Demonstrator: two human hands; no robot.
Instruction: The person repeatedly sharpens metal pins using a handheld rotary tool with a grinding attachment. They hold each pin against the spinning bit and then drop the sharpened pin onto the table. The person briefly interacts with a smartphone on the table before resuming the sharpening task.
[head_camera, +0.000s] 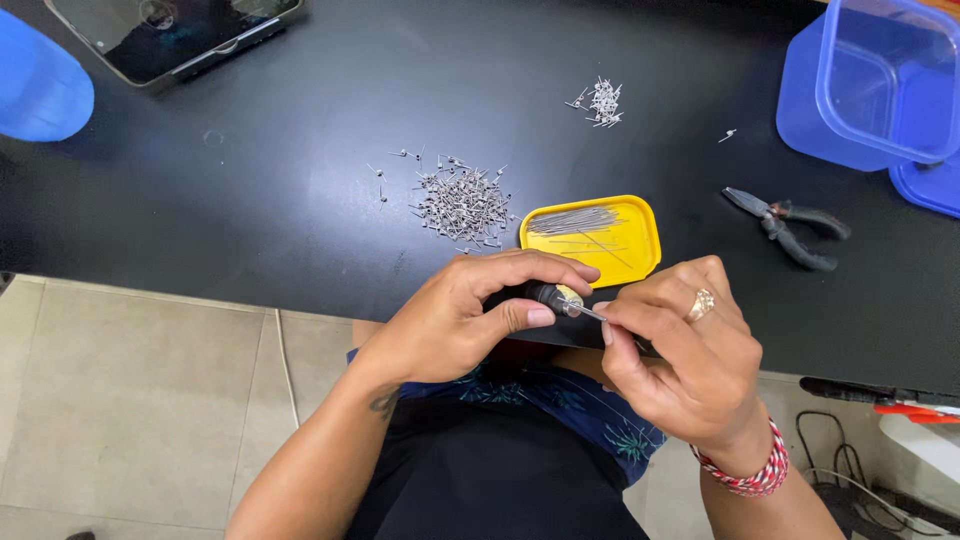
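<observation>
Fingers of the left hand are curling tight around a small dark-handled tool, while the right hand is pinching a thin metal pin at the tool's tip between thumb and forefinger. Just beyond the fingertips a yellow tray is holding long pins; a heap of small pins is lying farther out, and pliers are sitting off past the right hand.

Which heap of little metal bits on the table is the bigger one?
The heap just left of the yellow tray is bigger, spread wide with strays around it. The other heap, farther back, is a small tight cluster.
</observation>
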